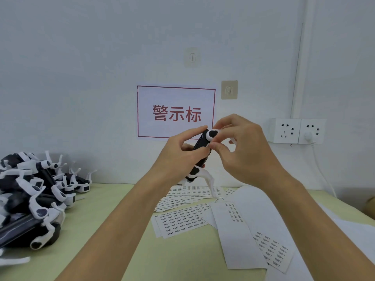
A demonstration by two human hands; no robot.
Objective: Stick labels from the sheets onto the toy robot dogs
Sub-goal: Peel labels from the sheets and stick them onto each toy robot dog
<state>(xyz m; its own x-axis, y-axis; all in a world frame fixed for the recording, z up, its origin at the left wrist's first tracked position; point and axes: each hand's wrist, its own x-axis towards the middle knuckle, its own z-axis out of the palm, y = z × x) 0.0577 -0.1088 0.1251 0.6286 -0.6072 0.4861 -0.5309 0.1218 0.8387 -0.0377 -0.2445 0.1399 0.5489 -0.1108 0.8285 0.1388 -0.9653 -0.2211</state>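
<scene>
I hold one black-and-white toy robot dog (200,153) up in front of me, above the label sheets. My left hand (178,155) grips its black body from the left, the fingers curled round it. My right hand (241,147) holds the dog's upper white leg joint, the thumb pressed against the body. Whether a label lies under that thumb is hidden. Several sheets of small printed labels (180,220) lie spread on the table below, and some sheets (239,236) are mostly peeled.
A heap of more toy robot dogs (34,199) fills the table's left side. The pale green table (101,230) meets a white wall with a red-framed sign (176,112), two hooks and a double socket (296,130) with a plugged-in cable.
</scene>
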